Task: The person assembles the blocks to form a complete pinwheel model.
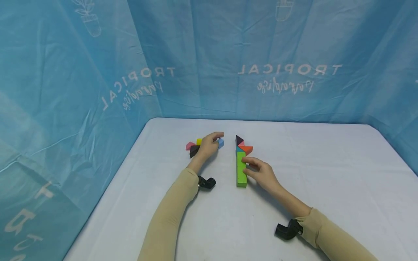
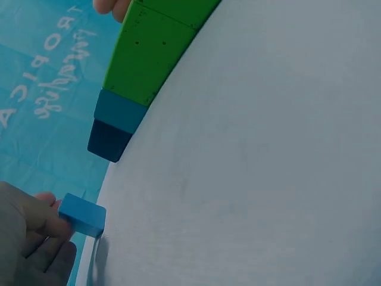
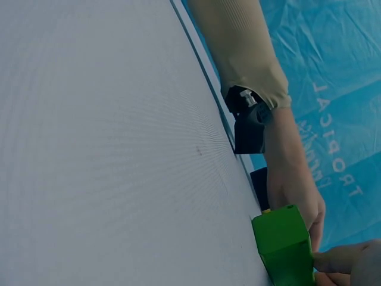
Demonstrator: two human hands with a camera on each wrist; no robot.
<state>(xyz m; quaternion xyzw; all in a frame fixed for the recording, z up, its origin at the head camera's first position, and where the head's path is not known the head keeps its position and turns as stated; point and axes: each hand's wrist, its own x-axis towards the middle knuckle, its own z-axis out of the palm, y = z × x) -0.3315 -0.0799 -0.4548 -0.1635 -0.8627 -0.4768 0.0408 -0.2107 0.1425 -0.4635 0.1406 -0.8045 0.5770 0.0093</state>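
Observation:
My left hand (image 1: 209,144) pinches a small light blue block (image 2: 82,214) between thumb and fingers, near the table's far side. To its right, a long green block (image 1: 241,169) points away from me, in line with a teal block (image 2: 121,111) and a dark triangular block (image 1: 239,140). My right hand (image 1: 262,174) touches the green block's right side, thumb and forefinger spread apart along it. An orange triangular block (image 1: 247,149) and a small pinkish-red piece (image 1: 241,143) sit against the row's right side.
Beside and partly behind my left hand lie a pink block (image 1: 190,145), a yellow block (image 1: 199,141) and a dark brown block (image 1: 194,150). All stand on a white-covered table (image 1: 326,174). A blue printed curtain (image 1: 215,87) hangs behind and at the left.

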